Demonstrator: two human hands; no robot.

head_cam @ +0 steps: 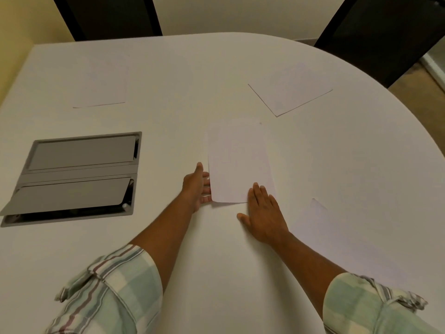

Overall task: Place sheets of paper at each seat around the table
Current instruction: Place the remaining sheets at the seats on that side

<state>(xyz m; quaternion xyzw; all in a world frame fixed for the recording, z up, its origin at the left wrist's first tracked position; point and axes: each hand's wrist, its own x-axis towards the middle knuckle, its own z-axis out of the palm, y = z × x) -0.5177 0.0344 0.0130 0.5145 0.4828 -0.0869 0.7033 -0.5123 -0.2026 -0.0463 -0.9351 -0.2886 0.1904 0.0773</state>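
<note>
Nearest us, our right hand [263,213] lies flat, fingers spread, on the white table [216,273], its fingertips on the near right corner of the middle sheet [238,162]. Our left hand [196,186] stands on edge, open, fingers against that sheet's left side. Left of the sheet sits a grey cable hatch [74,177]. Beyond it lie the far left sheet [101,85] and the far right sheet [291,90], each before a dark chair [108,18].
</note>
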